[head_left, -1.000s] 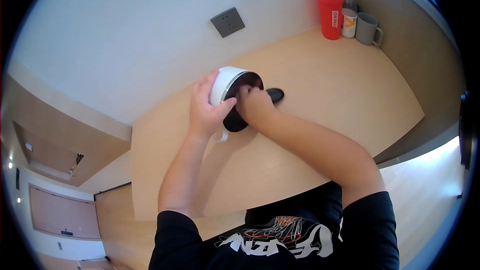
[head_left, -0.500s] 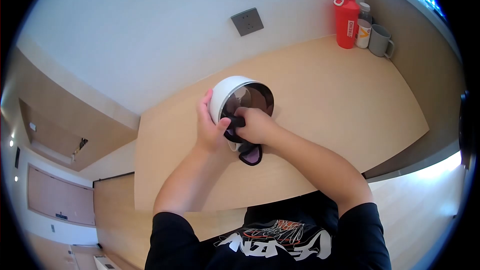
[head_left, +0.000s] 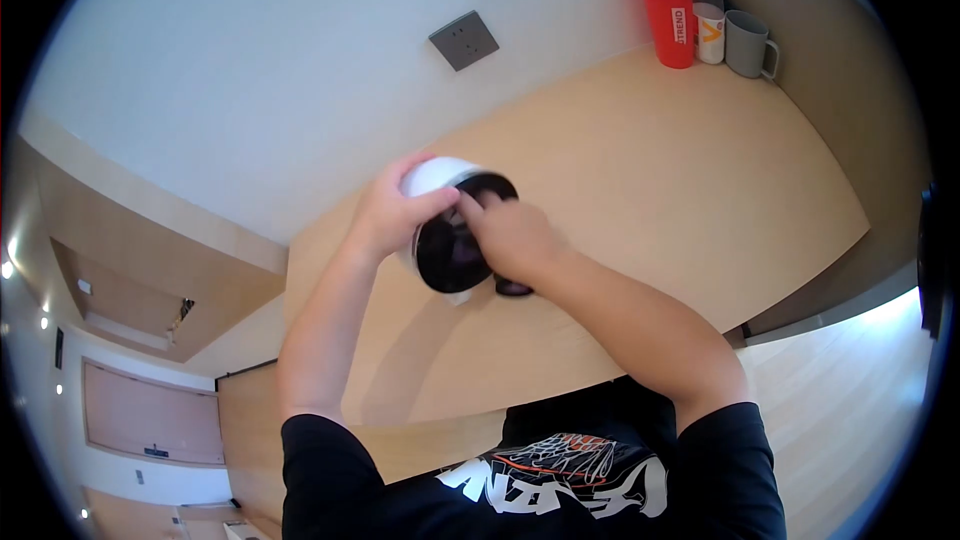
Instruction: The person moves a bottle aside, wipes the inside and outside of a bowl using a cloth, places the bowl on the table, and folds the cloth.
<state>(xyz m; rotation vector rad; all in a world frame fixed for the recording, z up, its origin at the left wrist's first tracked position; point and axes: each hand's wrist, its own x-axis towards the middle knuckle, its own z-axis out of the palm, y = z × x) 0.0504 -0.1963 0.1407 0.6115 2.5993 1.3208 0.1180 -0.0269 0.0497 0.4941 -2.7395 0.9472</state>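
Observation:
A white helmet (head_left: 437,173) with a glossy dark front is tilted toward me above the wooden table (head_left: 640,200). My left hand (head_left: 388,208) grips the white shell from the upper left, its thumb over the dark rim. Against the dark front is my right hand (head_left: 515,238), fingers curled in and slightly blurred; the exact part they hold is hidden. A black pad (head_left: 514,288) shows below my right hand, and a small pale piece (head_left: 457,299) pokes out under the helmet.
At the far right corner stand a red shaker bottle (head_left: 668,15), a clear bottle with a white label (head_left: 709,35) and a grey mug (head_left: 746,45). A dark socket plate (head_left: 464,40) is on the wall. A panel (head_left: 820,70) borders the table's right side.
The helmet has turned so its dark front looks more closed and opaque. My left hand has shifted up the shell; my right hand has moved to the rim. The camera view has shifted.

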